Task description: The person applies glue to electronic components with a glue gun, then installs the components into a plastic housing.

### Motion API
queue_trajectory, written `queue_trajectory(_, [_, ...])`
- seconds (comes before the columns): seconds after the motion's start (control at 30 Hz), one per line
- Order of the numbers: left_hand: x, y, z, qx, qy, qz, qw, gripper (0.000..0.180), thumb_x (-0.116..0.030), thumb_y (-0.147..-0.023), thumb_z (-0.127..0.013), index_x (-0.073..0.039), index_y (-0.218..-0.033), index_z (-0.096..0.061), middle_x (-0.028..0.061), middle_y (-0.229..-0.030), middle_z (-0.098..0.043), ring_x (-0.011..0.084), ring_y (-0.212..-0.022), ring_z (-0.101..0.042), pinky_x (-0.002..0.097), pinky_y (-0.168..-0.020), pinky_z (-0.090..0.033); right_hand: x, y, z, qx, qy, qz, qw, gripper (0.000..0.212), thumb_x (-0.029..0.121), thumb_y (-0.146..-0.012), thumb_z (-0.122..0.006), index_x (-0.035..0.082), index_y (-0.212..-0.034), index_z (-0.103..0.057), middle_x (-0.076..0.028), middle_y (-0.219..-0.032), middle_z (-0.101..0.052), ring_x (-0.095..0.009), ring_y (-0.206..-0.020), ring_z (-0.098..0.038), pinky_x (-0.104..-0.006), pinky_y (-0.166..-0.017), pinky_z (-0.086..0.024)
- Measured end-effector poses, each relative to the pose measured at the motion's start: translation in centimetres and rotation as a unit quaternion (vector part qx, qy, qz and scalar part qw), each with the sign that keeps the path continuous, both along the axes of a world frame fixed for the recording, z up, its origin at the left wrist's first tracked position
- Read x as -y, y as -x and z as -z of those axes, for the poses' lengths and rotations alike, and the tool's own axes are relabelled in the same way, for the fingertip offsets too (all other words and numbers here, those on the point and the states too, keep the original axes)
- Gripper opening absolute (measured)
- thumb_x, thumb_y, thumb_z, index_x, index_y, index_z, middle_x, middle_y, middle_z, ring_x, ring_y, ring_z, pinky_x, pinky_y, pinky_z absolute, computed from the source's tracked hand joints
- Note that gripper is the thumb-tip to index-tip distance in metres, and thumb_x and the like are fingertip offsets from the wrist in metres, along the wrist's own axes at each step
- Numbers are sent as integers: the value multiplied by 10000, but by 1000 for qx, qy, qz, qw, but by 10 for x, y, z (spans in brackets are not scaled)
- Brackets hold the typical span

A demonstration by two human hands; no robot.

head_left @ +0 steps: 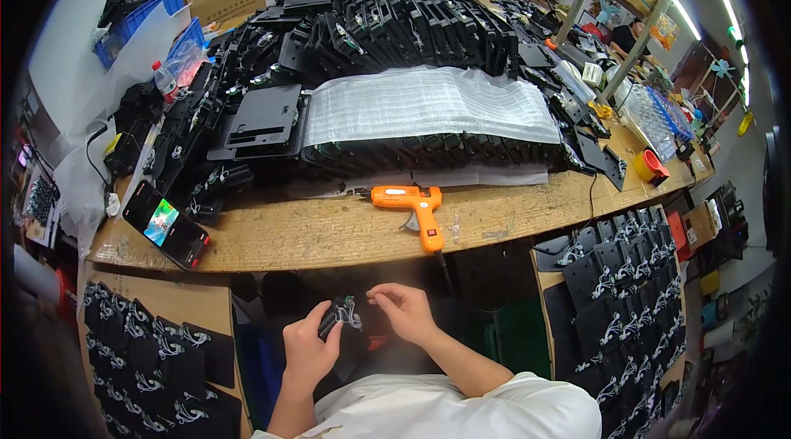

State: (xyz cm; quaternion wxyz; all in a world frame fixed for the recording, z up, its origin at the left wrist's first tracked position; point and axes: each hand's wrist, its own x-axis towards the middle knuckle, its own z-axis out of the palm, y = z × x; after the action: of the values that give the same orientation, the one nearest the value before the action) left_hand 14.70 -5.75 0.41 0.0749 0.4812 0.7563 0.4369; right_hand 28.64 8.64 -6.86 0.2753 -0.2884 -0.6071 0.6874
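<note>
A bare left hand [306,352] pinches a small black plastic part with thin pale wires [328,322] between thumb and fingers, held in the air before the person, below the near edge of a brown wooden workbench [346,234]. The bare right hand [409,314] is raised just beside it, thumb and forefinger brought near each other (whether they grip a wire cannot be told). The step appears to be handling the loose wiring; the next move seemingly calls for a fine fingertip pinch, the left grip kept steady. An orange plastic glue gun [422,206] lies on the bench.
</note>
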Motion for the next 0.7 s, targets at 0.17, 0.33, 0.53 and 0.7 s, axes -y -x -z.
queue_trajectory(0.17, [2, -1, 2, -4, 2, 3, 1000, 337, -54, -768, -758, 19, -1089, -686, 208, -779, -697, 334, -679, -712, 360, -618, -551, 1, -2, -8, 20, -38, 6, 999, 212, -8, -948, -608, -25, -1145, -684, -111, -1086, -724, -180, -977, -698, -313, -896, -546])
queue_trajectory(0.33, [0, -5, 3, 14, 14, 36, 999, 349, -66, -765, -760, 13, -1097, -686, 211, -783, -696, 338, -687, -713, 365, -624, -556, 8, -1, -44, 18, -344, 7, 939, 249, 64, -909, -671, 3, -1149, -696, -148, -1141, -702, -280, -1055, -673, -368, -911, -539])
queue_trajectory(0.53, [-7, -7, 4, 19, -4, 45, 999, 378, -81, -768, -768, -8, -1127, -674, 208, -815, -704, 340, -717, -721, 371, -642, -565, 9, 2, -42, -10, -353, -93, 931, 308, 53, -895, -652, 13, -1199, -682, -168, -1235, -654, -346, -1147, -611, -413, -985, -498])
queue_trajectory(0.7, [-5, -8, 2, 37, 7, 51, 998, 399, -92, -773, -775, -19, -1148, -659, 193, -820, -710, 331, -719, -724, 363, -645, -568, 4, -1, -40, 2, -367, -110, 924, 300, 53, -897, -652, 11, -1192, -685, -157, -1204, -664, -338, -1098, -613, -416, -957, -501])
